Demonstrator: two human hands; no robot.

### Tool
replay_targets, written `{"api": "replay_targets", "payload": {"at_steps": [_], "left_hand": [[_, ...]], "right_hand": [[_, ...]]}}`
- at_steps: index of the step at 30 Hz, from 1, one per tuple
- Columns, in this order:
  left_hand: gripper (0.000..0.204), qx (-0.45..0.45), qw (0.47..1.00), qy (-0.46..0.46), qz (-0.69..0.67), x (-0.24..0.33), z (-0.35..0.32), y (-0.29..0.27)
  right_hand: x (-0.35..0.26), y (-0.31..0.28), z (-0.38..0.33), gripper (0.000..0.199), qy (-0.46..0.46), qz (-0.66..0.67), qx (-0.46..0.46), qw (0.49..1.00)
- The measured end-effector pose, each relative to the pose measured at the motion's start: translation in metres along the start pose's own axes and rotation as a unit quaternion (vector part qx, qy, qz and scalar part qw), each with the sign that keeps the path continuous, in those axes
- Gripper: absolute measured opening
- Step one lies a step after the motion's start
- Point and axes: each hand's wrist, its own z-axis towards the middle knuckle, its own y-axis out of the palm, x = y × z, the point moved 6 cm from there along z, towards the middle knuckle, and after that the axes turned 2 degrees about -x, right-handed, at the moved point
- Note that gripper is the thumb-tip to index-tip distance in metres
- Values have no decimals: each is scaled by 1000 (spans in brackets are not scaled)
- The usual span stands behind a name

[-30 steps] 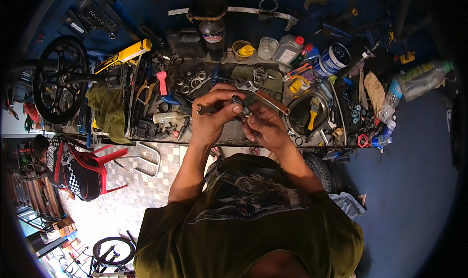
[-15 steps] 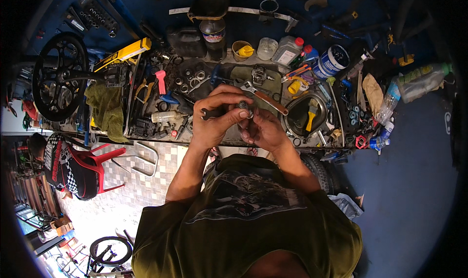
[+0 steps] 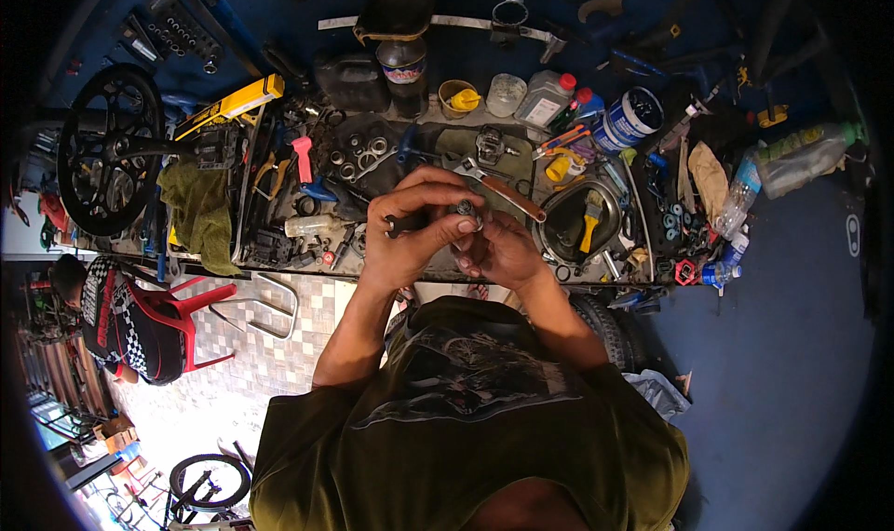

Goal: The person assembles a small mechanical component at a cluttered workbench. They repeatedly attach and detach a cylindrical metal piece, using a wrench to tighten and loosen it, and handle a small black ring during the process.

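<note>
Both hands meet above the cluttered tabletop (image 3: 279,261): my left hand (image 3: 410,228) grips a dark short-handled tool (image 3: 402,222), while my right hand (image 3: 498,247) pinches a small grey metal ring-shaped part (image 3: 466,209) at its tip, apparently steadying it for fitting.

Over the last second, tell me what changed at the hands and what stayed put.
Little changed. The left hand and right hand stayed together above the cluttered workbench, both gripping the small dark metal part; the fingers only shifted slightly around it. Nothing was picked up or let go. The brown-handled wrench and yellow-handled brush lie as before.
</note>
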Motion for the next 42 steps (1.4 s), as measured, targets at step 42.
{"api": "replay_targets", "payload": {"at_steps": [42], "left_hand": [[17, 12, 989, 3, 148, -6, -15, 12]], "right_hand": [[-30, 30, -12, 18, -151, -309, 87, 935]]}}
